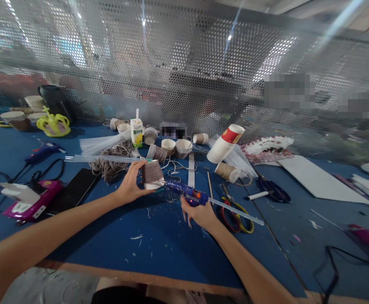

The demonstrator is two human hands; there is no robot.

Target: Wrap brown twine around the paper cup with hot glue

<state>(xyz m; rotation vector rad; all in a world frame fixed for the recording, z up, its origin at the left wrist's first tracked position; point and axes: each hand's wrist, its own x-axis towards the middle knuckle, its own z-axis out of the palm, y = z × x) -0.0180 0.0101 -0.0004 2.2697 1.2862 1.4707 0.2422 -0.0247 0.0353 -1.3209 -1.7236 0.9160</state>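
Near the middle of the blue table, my left hand (131,184) holds a small cup wrapped in grey-brown cord (153,173), tilted on its side with its pale rim toward me. My right hand (200,213) is closed around a blue hot glue gun (187,192), and a long clear glue stick (238,211) sticks out of its back end. The gun's nozzle points left and reaches the cup's rim; whether it touches cannot be told. Behind the cup lie a tangle of brown cord (110,162) and another cord-wrapped cup (157,153).
Scissors (237,217) lie right of my right hand, near a stack of paper cups (222,147). A drink carton (137,134) stands behind. Left are a black phone-like slab (76,190), a magenta device (34,200) and a yellow crown (53,124). White board (320,177) lies right.
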